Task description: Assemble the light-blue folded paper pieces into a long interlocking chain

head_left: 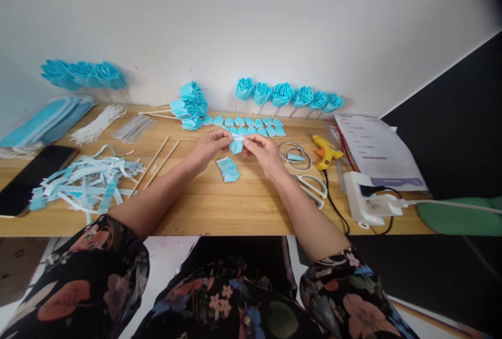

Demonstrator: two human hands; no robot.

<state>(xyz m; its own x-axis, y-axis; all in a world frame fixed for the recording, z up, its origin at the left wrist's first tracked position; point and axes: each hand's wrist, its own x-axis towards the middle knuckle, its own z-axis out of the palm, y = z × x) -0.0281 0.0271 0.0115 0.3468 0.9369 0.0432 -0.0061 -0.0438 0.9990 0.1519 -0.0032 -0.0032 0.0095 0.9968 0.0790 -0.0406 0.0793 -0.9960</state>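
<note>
Between my two hands, above the middle of the wooden table (pixel 188 208), is a small blue fabric petal (pixel 236 145) with a white upper edge. My left hand (pixel 214 146) pinches its left end and my right hand (pixel 262 151) pinches the right end. Just below lies a small stack of blue petal pieces (pixel 228 169). Beyond my fingers, folded blue petals (pixel 250 122) are laid out in two rows. A bunch of blue fabric flowers on sticks (pixel 190 106) rests to their left.
Yellow glue gun (pixel 326 151), scissors (pixel 314 188), a power strip (pixel 358 198) and a printed sheet (pixel 380 150) are at right. Cut strips (pixel 92 179), wooden sticks (pixel 155 164), a phone (pixel 33 179) and face masks (pixel 47 119) lie left. Finished flowers (pixel 282 94) lean on the wall.
</note>
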